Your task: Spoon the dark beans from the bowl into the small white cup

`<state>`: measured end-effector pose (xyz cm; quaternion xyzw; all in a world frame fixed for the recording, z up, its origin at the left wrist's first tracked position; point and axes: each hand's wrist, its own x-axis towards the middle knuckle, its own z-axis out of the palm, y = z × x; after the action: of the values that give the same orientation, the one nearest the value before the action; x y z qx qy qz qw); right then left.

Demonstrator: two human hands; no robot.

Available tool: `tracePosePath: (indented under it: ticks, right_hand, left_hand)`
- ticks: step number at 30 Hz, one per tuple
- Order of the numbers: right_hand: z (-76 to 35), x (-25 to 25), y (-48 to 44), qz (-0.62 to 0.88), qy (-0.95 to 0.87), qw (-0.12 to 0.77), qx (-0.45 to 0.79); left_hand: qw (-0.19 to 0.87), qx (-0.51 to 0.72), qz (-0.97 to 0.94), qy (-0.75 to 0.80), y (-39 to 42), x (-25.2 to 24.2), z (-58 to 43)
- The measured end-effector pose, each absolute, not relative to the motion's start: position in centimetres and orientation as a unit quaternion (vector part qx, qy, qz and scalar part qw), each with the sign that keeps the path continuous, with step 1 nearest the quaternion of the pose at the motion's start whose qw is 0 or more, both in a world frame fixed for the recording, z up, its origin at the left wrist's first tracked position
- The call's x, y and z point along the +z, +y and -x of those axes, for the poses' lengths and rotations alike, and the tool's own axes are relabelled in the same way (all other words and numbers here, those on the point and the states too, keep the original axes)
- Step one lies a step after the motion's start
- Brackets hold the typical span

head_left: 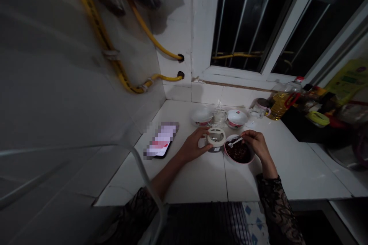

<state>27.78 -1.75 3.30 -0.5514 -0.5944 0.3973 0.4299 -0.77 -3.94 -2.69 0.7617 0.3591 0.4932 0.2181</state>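
Observation:
My left hand (pixel 198 143) is wrapped around the side of a small seasoning jar (pixel 216 139) with a white rim, standing on the white tiled counter. In my right hand (pixel 254 141) I pinch the handle of a small white spoon (pixel 234 141). The spoon is over a bowl (pixel 239 159) with a pinkish rim, which holds a dark reddish-brown sauce (pixel 240 151). The bowl stands just right of the jar. Whether the spoon carries anything is too small to tell.
Behind the jar stand two white bowls (pixel 237 116) and a glass jar (pixel 217 116). A lit phone (pixel 161 141) lies left. Farther right are a glass mug (pixel 255 113), an oil bottle (pixel 278 105) and a black rack (pixel 300 126) of condiments. Yellow pipes (pixel 115 61) run along the wall.

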Motion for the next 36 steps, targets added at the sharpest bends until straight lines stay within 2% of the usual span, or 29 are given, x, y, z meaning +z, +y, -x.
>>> tracePosePath:
  ticks: [6,26,36]
  right_hand:
    - [-28.1,3.7,-1.8,0.548,-0.583,0.451,0.396]
    - [-27.5,3.8,-2.0,0.556,-0.580,0.419,0.422]
    - [-28.7,3.8,-1.4,0.571,-0.532,0.464,0.418]
  left_hand:
    - [0.216,0.494,-0.761,0.361,-3.9,-2.7,0.8]
    - [0.209,0.492,-0.763,0.363,-3.9,-2.7,0.7]
    - [0.216,0.498,-0.759,0.360,-3.9,-2.7,0.7]
